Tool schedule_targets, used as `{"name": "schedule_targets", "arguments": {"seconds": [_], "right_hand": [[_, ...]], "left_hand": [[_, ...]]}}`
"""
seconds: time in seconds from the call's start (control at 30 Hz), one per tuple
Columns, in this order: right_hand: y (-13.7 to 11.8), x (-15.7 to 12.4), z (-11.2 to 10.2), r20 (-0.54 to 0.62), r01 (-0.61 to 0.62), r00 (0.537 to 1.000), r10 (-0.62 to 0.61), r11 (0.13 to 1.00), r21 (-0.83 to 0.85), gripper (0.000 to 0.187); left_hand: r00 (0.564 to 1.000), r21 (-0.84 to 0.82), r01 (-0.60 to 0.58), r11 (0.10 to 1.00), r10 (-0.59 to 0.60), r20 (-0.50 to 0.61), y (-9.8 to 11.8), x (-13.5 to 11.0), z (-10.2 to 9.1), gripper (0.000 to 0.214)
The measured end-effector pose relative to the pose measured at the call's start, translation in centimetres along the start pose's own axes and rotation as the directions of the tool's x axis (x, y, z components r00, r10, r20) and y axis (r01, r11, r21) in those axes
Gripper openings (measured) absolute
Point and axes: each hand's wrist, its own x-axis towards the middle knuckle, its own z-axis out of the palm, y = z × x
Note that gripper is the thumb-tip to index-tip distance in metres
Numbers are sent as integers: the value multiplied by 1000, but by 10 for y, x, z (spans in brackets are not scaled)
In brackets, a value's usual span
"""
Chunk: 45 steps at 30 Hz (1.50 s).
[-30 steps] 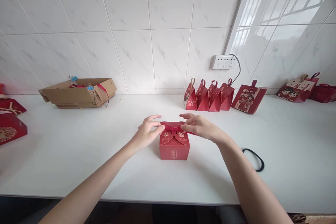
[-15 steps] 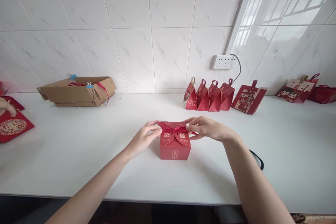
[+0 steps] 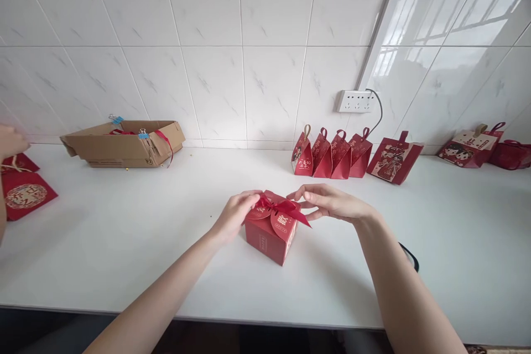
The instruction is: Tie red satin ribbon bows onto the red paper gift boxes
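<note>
A red gift box (image 3: 265,240) with gold lettering stands on the white table, turned at an angle with one corner facing me. Across its curved top flaps lies a tied red ribbon bow (image 3: 279,207), one tail hanging over the right side. My left hand (image 3: 233,215) is closed on the box's upper left edge, fingertips beside the bow. At the back right of the box, my right hand (image 3: 332,203) is open with its fingers apart, the fingertips close to the top edge. Whether they touch the box is hard to tell.
A cardboard box (image 3: 120,149) with ribbon and binder clips stands back left. Several small red gift bags (image 3: 340,157) line the back right, near a power strip (image 3: 357,101). Far left, another person's hand (image 3: 10,141) is above a red packet (image 3: 29,199).
The gift box has turned on the table so a corner now faces me. My right hand has let go of the ribbon, whose tail now hangs free. The other person's hand has risen.
</note>
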Motion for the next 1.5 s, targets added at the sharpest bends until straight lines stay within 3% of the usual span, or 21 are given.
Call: {"name": "schedule_targets", "arguments": {"seconds": [0.1,0.2,0.3,0.5,0.67,0.77,0.87,0.93,1.0,1.13,1.27,1.3,1.37,1.43,1.5], "right_hand": [[0,0,2,22,-41,999,45,988,-147,34],[1,0,1,-9,-42,999,41,970,-241,32],[3,0,-2,-30,-96,995,91,962,-255,31],[2,-5,-1,-59,-145,989,132,877,-458,29],[-8,-9,2,-21,-124,990,137,805,-580,30],[-9,-10,-2,23,-56,997,80,850,-523,32],[-6,-6,-6,-94,-44,996,3,899,-436,33],[-1,-2,-6,-125,-17,992,-23,951,-310,32],[4,3,-7,-78,24,996,-32,995,-97,29],[18,11,-10,-8,7,1000,-5,976,219,26],[24,16,-15,-25,-89,995,96,975,202,29],[23,16,-16,-65,-119,990,129,983,140,28],[16,12,-16,-258,-175,953,157,983,-48,30],[6,3,-13,-452,-195,888,79,957,-216,36],[-4,-10,-5,-483,-172,875,5,938,-302,47]], "left_hand": [[997,107,48,993,-55,60,14,9,5,41],[994,293,105,950,-106,-12,20,17,5,60],[999,381,43,924,-51,12,14,21,4,74],[997,170,78,982,-74,-24,-9,15,8,78],[994,140,102,985,-106,16,-4,10,10,81],[991,156,130,979,-135,18,-1,8,11,86],[982,156,154,976,-169,86,0,7,12,87],[973,148,161,976,-183,143,0,6,13,86],[970,139,160,977,-182,159,0,6,14,84],[973,126,158,979,-176,148,-1,7,14,76],[974,145,146,979,-168,150,-3,8,14,69],[975,147,141,979,-163,150,-3,8,14,69],[976,145,133,980,-155,152,-3,8,14,68],[977,145,129,981,-151,153,-3,8,14,67],[978,149,122,981,-144,149,-4,8,14,66]]}}
